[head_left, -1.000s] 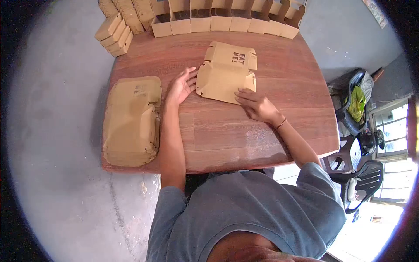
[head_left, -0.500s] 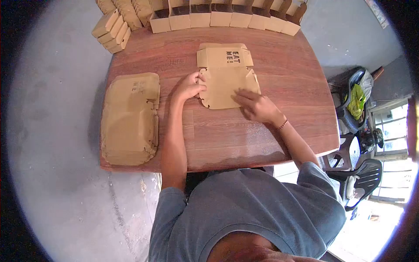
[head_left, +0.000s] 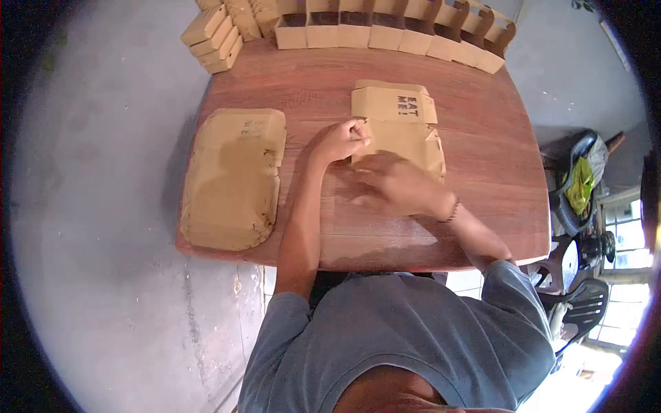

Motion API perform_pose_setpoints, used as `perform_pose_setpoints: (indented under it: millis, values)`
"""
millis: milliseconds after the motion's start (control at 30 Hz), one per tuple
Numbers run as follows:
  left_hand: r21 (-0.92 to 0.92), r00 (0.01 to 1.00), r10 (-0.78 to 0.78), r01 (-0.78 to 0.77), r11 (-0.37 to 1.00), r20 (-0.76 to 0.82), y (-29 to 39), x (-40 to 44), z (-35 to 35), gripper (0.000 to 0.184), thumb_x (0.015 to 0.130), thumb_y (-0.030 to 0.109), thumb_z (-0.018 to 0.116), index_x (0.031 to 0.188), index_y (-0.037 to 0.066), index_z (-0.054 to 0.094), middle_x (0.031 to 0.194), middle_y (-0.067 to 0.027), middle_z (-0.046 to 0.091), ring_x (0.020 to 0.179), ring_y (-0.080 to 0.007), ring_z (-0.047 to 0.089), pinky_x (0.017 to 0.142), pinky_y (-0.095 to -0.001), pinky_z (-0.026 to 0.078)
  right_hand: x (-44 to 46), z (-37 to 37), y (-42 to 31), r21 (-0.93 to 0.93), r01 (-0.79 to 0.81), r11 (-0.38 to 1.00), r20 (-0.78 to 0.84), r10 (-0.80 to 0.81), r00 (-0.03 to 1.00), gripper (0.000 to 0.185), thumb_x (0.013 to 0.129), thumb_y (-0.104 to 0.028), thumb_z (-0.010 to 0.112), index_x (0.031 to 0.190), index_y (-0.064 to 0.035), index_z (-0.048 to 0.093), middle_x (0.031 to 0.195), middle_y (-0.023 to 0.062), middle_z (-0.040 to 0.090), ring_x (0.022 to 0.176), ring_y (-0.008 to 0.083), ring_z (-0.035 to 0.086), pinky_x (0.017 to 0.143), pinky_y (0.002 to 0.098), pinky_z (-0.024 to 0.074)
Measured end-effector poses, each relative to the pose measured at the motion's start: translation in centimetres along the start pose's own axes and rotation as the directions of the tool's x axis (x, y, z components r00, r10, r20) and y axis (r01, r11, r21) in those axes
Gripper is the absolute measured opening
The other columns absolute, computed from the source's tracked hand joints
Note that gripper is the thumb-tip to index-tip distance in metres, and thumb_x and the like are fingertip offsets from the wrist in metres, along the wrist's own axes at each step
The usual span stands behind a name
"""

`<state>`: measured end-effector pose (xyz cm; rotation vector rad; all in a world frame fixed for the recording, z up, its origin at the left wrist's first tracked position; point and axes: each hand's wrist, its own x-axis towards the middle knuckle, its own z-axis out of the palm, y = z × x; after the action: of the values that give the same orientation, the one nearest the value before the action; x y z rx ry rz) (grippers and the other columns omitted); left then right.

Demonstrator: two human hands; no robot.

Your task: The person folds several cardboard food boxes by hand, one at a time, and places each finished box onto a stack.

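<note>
A flat cardboard box blank (head_left: 396, 138) printed "EAT ME!" lies unfolded on the wooden table (head_left: 330, 76). My left hand (head_left: 342, 140) is at the blank's left edge, its fingers curled in and closed on the side flap. Over the blank's near edge is my right hand (head_left: 392, 184), smeared by motion, so its fingers are unclear. To the left of my left arm lies a stack of flat cardboard blanks (head_left: 231, 182), the top one bearing faint print.
Open folded boxes (head_left: 385, 34) stand in a row along the far edge. Closed boxes (head_left: 213, 45) are stacked at the far left corner. Beyond the table's right side are dark chairs (head_left: 585, 313) and a yellow-green bag (head_left: 580, 186).
The blank has turned to lie straighter. My left hand has moved onto its left edge and closed there. My right hand has shifted to the near edge. The camera view has shifted.
</note>
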<state>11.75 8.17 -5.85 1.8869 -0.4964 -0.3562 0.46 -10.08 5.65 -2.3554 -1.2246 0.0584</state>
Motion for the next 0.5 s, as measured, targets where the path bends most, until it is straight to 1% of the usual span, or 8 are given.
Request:
perform_pose_setpoints:
  millis: [67,133,200,233,300,333,400,500]
  values:
    - [0.114,0.991,-0.109,0.118,0.986,-0.078,0.1,0.3,0.0,0.034,0.09,0.029,0.073,0.108,0.006,0.055,0.075,-0.0055,0.063,0.062,-0.0123,0.057,0.058,-0.0304,0.045,3.5,3.0,-1.6,-0.147,0.338,0.93,-0.111,-0.355,0.928,0.044,0.088,-0.039,0.068,0.119,-0.0068,0.067,0.125,0.0164,0.064,0.124,0.0353,0.056,0.105,0.0462,0.0445]
    - [0.189,0.99,-0.074,0.097,0.977,-0.123,-0.1,0.3,0.1,0.036,0.09,0.03,0.073,0.111,0.007,0.054,0.075,-0.007,0.063,0.062,-0.0133,0.058,0.058,-0.0316,0.046,7.0,4.9,-5.8,-0.139,0.396,0.908,-0.089,-0.41,0.908,0.048,0.086,-0.042,0.07,0.12,-0.0081,0.065,0.13,0.0168,0.061,0.129,0.036,0.052,0.109,0.0492,0.0415]
    - [0.335,0.984,0.012,0.048,0.941,-0.177,-0.4,0.3,0.4,0.04,0.09,0.033,0.071,0.115,0.008,0.052,0.076,-0.01,0.065,0.061,-0.0154,0.061,0.058,-0.034,0.047,10.2,9.8,-8.7,-0.078,0.397,0.915,-0.21,-0.404,0.89,0.054,0.082,-0.042,0.072,0.124,-0.0091,0.063,0.139,0.0188,0.053,0.134,0.04,0.046,0.112,0.0522,0.0377]
    - [0.339,0.983,0.013,0.05,0.939,-0.181,-0.7,0.2,0.6,0.04,0.09,0.033,0.071,0.115,0.008,0.052,0.076,-0.01,0.065,0.061,-0.0154,0.061,0.058,-0.034,0.047,11.7,11.4,-10.3,-0.092,0.378,0.921,-0.211,-0.389,0.896,0.056,0.081,-0.042,0.073,0.125,-0.0082,0.062,0.142,0.0201,0.049,0.135,0.0414,0.045,0.112,0.053,0.0367]
    - [0.529,0.938,0.221,-0.05,0.847,-0.266,-1.0,0.0,0.8,0.043,0.09,0.036,0.071,0.116,0.008,0.052,0.081,-0.0131,0.067,0.065,-0.0203,0.065,0.065,-0.0386,0.05,14.0,14.2,-11.9,-0.108,0.363,0.925,-0.219,-0.379,0.899,0.058,0.08,-0.042,0.074,0.126,-0.0073,0.062,0.145,0.0214,0.045,0.135,0.0428,0.043,0.113,0.0537,0.0357]
    - [0.537,0.938,0.223,-0.048,0.842,-0.266,0.0,-0.3,0.6,0.043,0.09,0.036,0.071,0.116,0.008,0.052,0.081,-0.0131,0.067,0.065,-0.0203,0.065,0.065,-0.0386,0.05,15.0,15.6,-12.1,-0.154,0.327,0.932,-0.158,-0.35,0.923,0.06,0.079,-0.04,0.074,0.127,-0.0054,0.061,0.145,0.0217,0.045,0.135,0.0438,0.042,0.113,0.0527,0.0364]
    - [0.422,0.979,-0.007,0.094,0.902,-0.203,1.4,-0.7,0.2,0.045,0.089,0.039,0.07,0.116,0.008,0.053,0.087,-0.0152,0.068,0.071,-0.0244,0.068,0.073,-0.0421,0.051,16.2,17.5,-11.8,-0.199,0.296,0.934,-0.101,-0.32,0.942,0.062,0.079,-0.039,0.074,0.127,-0.0034,0.06,0.145,0.0219,0.045,0.135,0.0448,0.042,0.112,0.0517,0.0371]
    - [0.415,0.98,0.022,0.064,0.907,-0.198,1.1,-0.4,-0.1,0.047,0.089,0.04,0.069,0.116,0.005,0.054,0.086,-0.0155,0.068,0.072,-0.0234,0.068,0.073,-0.0417,0.051,16.9,18.0,-10.8,-0.192,0.265,0.945,-0.095,-0.287,0.953,0.063,0.077,-0.034,0.074,0.126,0.0007,0.058,0.14,0.0217,0.049,0.133,0.0406,0.046,0.108,0.0465,0.0429]
